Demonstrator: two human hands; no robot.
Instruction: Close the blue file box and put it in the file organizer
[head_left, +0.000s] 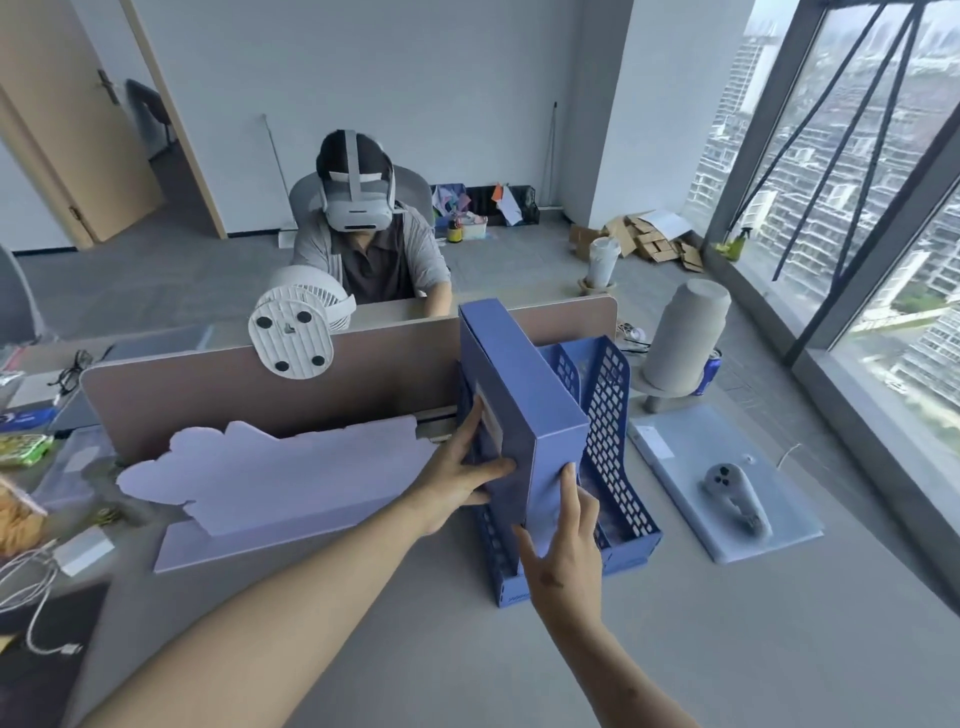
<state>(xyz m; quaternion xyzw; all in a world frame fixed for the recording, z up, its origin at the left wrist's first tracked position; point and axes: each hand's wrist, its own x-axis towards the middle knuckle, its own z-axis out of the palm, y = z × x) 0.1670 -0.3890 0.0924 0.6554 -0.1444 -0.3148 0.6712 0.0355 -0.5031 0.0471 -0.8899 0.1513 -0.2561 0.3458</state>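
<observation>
The blue file box (524, 395) stands upright and closed, its lower end inside the left slot of the blue mesh file organizer (615, 441) at the middle of the desk. My left hand (462, 478) grips the box's left face near the label, thumb on the front edge. Flat against the box's narrow front spine lies my right hand (563, 545), fingers pointing up. The box hides most of the organizer's left slot.
A desk divider (260, 395) with a white fan (293, 332) clipped on runs behind the organizer. A pale blurred patch (270, 478) lies to the left. To the right are a grey pad with a controller (735, 491). Cables and clutter sit at far left. A person with a headset sits opposite.
</observation>
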